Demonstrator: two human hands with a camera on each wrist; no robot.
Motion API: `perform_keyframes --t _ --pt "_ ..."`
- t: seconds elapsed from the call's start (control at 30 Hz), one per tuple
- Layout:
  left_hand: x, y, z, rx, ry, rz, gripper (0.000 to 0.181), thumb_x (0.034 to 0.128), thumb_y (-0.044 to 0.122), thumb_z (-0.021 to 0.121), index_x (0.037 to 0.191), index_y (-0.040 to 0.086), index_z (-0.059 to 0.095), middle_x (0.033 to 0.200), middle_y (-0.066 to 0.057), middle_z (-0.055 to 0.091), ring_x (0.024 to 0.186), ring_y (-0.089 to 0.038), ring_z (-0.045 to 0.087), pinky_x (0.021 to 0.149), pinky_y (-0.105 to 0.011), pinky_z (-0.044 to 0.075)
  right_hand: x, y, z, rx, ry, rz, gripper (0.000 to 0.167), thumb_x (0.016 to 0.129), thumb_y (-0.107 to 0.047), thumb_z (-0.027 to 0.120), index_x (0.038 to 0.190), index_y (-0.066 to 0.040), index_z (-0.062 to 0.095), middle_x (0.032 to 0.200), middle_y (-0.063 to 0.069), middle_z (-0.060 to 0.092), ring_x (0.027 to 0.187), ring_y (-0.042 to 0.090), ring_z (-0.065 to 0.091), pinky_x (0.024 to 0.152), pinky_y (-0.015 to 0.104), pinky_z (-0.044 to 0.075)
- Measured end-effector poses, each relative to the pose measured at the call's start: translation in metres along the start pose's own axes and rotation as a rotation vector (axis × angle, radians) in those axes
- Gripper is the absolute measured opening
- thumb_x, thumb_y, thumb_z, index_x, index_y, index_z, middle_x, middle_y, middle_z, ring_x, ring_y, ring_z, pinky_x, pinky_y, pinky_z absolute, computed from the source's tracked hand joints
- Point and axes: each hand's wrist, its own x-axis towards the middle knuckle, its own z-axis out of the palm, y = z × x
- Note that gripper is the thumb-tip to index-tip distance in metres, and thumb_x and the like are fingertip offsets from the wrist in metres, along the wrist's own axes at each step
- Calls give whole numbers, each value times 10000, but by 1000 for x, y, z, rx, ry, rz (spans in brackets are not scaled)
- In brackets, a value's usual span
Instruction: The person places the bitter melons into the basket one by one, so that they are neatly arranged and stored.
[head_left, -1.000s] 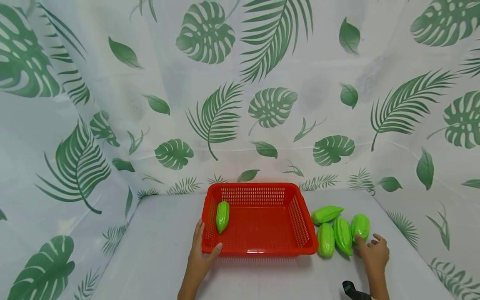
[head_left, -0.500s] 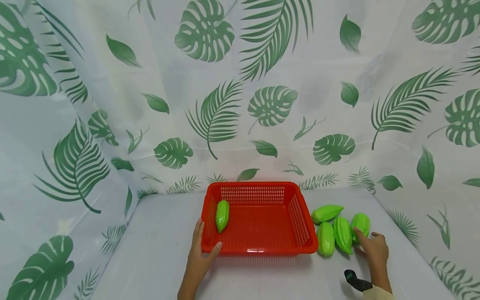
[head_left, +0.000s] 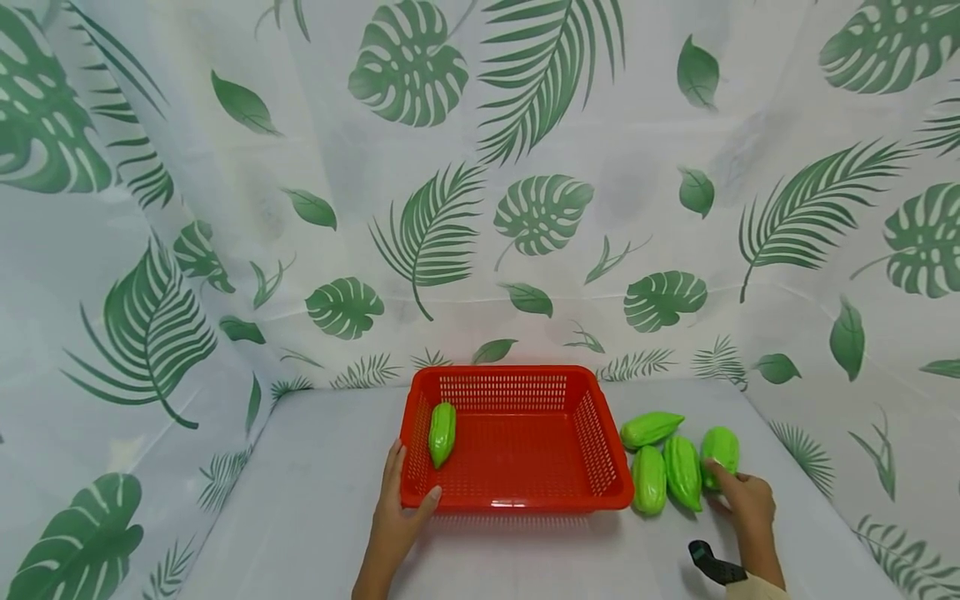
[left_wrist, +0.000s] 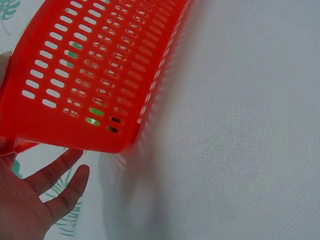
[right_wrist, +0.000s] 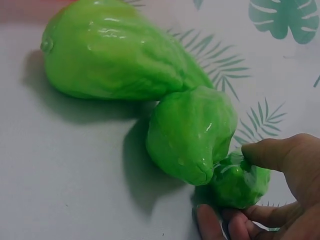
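A red plastic basket with slotted walls stands on the table, and one green bitter melon lies inside at its left end. My left hand holds the basket's front left corner, thumb over the rim and fingers along the outside wall. To the right of the basket lie several more bitter melons. On the rightmost bitter melon, my right hand has its thumb on one side and fingers on the other, pinching the near end. The right wrist view shows this pinch on the bitter melon, which still rests on the table.
Close to the pinched one are a middle bitter melon, a front one and a back one near the basket's right wall. A leaf-patterned white cloth rises behind and at both sides of the white table.
My right hand has moved slightly in towards the rightmost bitter melon, its fingers closing around the near end. The left hand and basket have stayed in place.
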Motion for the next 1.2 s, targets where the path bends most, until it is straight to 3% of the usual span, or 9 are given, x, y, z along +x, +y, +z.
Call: perform_keyframes --t 0.07,0.23,0.4,0.53,0.77,0.9,1.0,1.1,1.2 --pt "0 0 0 -2 0 -3 916 847 506 702 1562 203 217 1647 25 137 1518 -264 160 1123 -543 294 1 2 0 87 1 21 981 881 -523 581 1434 202 220 1499 392 213 1365 506 310 632 266 599" --pt "0 1 -1 -7 2 10 908 852 498 700 1562 207 215 1644 63 130 1519 -252 160 1126 -522 295 2 -1 -2 257 15 42 977 880 -467 632 1491 134 164 1487 317 265 1240 363 420 706 238 597" --pt "1 1 -1 -1 7 29 898 864 475 696 1563 188 213 1644 64 124 1519 -268 151 1139 -542 271 1 -3 -5 360 15 42 942 874 -466 655 1512 69 215 1205 133 472 953 101 516 721 215 589" --pt "1 1 0 4 2 26 896 867 479 689 1564 178 211 1647 39 124 1518 -285 152 1138 -556 266 -1 2 -11 434 -1 47 993 825 -521 689 1538 -22 213 1061 -66 478 756 -75 539 704 185 572" --pt "-1 1 1 15 -4 1 911 856 506 685 1563 180 212 1648 -1 135 1515 -302 162 1117 -556 288 -6 7 -15 640 -87 22 945 813 -330 762 1554 -196 190 858 -230 574 722 -30 679 668 177 566" --pt "-1 1 0 19 -10 -6 913 857 510 683 1563 178 209 1649 -25 134 1515 -308 155 1116 -562 285 -14 11 -15 788 -199 -92 696 891 -132 690 1437 -276 283 918 -154 598 779 62 725 682 217 587" --pt "-1 1 0 27 -10 -6 910 857 510 681 1563 179 211 1649 -28 134 1515 -309 157 1114 -562 290 -21 14 -12 904 -340 -209 527 948 -11 573 1343 -258 326 983 -86 606 836 116 732 723 253 598" --pt "-1 2 0 33 -10 -9 912 854 515 682 1563 189 210 1650 -6 132 1515 -303 161 1110 -554 298 -29 14 -6 998 -454 -297 481 958 74 499 1290 -232 335 1033 -56 601 886 142 723 736 263 593" --pt "0 2 0 37 -3 -4 911 852 517 682 1563 192 214 1649 5 136 1512 -308 173 1100 -547 312 -36 8 1 1027 -505 -379 507 944 136 472 1281 -201 300 1084 -35 594 908 122 694 704 249 564"
